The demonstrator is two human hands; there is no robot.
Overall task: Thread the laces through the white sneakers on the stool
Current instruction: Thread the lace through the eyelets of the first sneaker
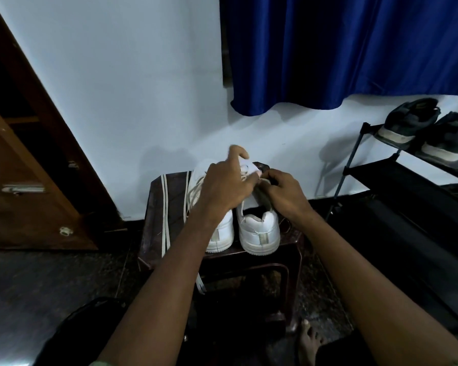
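Sneakers: we saw two white leather sneakers (258,231) on the dark brown plastic stool (167,202), frame centre.
Left hand (224,186): pinching lace, hiding the left sneaker.
Right hand (286,192): curled on the tongue.
Loose flat white lace (165,215): left of the sneakers.
Black shoe rack (397,186): right edge.

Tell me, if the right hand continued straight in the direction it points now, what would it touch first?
Probably the left hand. The right hand points left and slightly away over the right sneaker, and their fingertips nearly meet at its tongue; depth is unclear.
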